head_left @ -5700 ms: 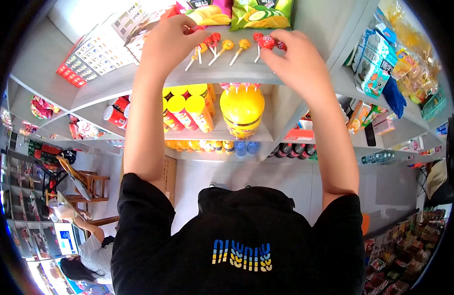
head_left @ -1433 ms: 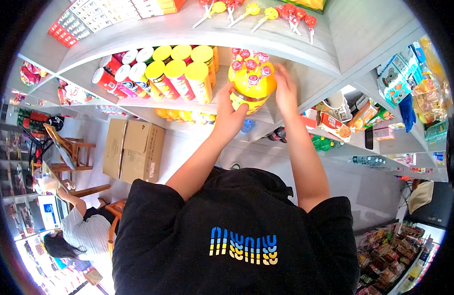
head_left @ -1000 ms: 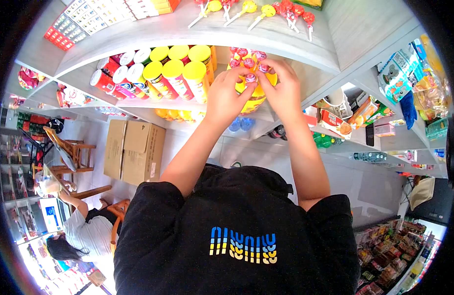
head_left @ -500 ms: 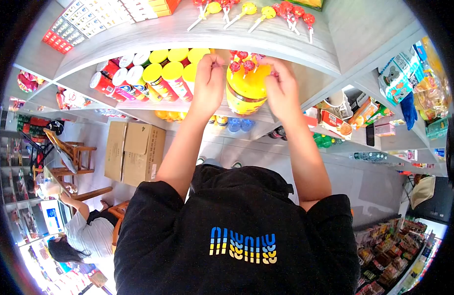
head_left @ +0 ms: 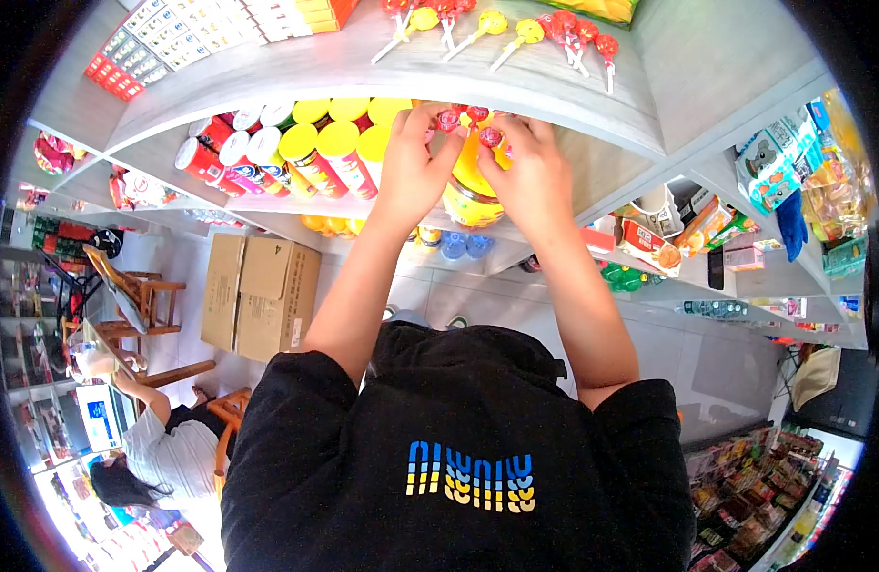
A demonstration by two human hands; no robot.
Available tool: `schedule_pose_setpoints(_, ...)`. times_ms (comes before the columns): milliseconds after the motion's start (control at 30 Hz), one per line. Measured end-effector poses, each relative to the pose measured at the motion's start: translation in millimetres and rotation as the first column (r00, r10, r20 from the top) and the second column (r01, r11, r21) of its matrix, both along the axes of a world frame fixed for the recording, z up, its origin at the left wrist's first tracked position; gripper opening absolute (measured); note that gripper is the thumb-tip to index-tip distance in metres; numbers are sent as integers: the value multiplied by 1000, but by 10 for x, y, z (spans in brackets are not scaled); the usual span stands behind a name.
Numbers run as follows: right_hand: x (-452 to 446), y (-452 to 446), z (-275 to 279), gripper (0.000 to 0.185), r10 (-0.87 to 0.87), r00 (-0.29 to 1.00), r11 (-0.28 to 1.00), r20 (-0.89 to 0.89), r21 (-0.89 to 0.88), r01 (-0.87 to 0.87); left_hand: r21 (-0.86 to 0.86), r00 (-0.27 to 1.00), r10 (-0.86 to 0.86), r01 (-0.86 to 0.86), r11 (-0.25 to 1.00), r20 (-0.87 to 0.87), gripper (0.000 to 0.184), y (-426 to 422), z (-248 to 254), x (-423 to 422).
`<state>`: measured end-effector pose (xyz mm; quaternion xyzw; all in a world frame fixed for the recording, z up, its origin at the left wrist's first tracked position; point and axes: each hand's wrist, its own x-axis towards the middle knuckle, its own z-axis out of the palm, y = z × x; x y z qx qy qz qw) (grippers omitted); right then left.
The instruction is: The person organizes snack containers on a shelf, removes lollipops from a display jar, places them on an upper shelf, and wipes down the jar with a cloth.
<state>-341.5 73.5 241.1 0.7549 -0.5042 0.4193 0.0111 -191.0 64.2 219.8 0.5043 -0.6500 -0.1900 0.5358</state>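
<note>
A yellow round tub [head_left: 473, 202] stands on the middle shelf, with red lollipops [head_left: 476, 112] sticking up from its top. My left hand [head_left: 420, 162] is at the tub's left side, its thumb and fingers closed on a red lollipop [head_left: 448, 120]. From the right, my right hand [head_left: 527, 167] reaches over the tub, fingers pinched on another red lollipop [head_left: 491, 137]. Both hands cover part of the tub. Yellow-lidded cans [head_left: 337, 139] stand just left of my left hand.
Loose red and yellow lollipops [head_left: 492, 22] lie on the upper shelf [head_left: 592, 105] near its edge. A cardboard box [head_left: 258, 296] rests on the floor at left. Another person [head_left: 172, 448] sits at the lower left by a laptop. Packaged snacks [head_left: 649, 245] fill a compartment at right.
The hands moved from the loose lollipops on the upper shelf down to the yellow tub. Since half a second ago, they have come closer together over its top, each now on a lollipop.
</note>
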Motion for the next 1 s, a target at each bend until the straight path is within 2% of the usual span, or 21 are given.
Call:
schedule_pose_setpoints(33, 4, -4, -9, 28, 2, 1000, 1000, 0, 3, -2, 3, 1000, 2, -2, 1000, 0, 30, 11, 5, 3)
schedule_pose_setpoints(100, 4, -14, -24, 27, 10, 1000, 999, 22, -32, -9, 1, 993, 5, -5, 1000, -115, 29, 23, 9, -5)
schedule_pose_setpoints(233, 27, -38, -33, 26, 29, 999, 996, 22, -81, -28, -17, 996, -1, 0, 1000, -88, 28, 46, 16, -23)
schedule_pose_setpoints(300, 37, -39, -31, 23, 14, 1000, 999, -3, -48, -14, 158, 991, -19, 40, 987, -131, 28, 57, 7, -50)
schedule_pose_setpoints(333, 40, -44, -33, 23, 13, 1000, 999, -3, -48, -14, 158, 991, -19, 40, 987, -131, 28, 56, -33, -53)
schedule_pose_setpoints(400, 44, -63, -41, 23, 1, 1000, 998, -15, -68, -2, 118, 999, -54, 54, 992, -2, 28, 58, -113, -62)
schedule_pose_setpoints(433, 44, -72, -42, 23, 1, 1000, 998, -14, -68, -1, 118, 999, -55, 54, 991, -2, 28, 71, -125, -72)
schedule_pose_setpoints(500, 36, -84, -45, 22, 1, 1000, 997, -30, -77, -3, 53, 985, 9, -18, 998, 174, 29, 118, -137, -118)
schedule_pose_setpoints(533, 33, -89, -50, 22, 1, 1000, 997, -31, -75, -3, 54, 985, 8, -18, 998, 173, 29, 120, -147, -131)
schedule_pose_setpoints(600, 35, -98, -60, 25, 22, 999, 993, -35, -112, -26, -34, 937, 53, -44, 998, 344, 29, 120, -177, -143)
schedule_pose_setpoints(833, 12, -143, -72, 25, 40, 997, 984, -63, -173, -51, -89, 926, 66, -35, 995, 371, 27, 147, -213, -137)
schedule_pose_setpoints(1000, 25, -115, 24, 25, -3, 997, 996, -76, -84, -3, -64, 914, 61, -39, 997, 401, 26, 139, -223, -137)
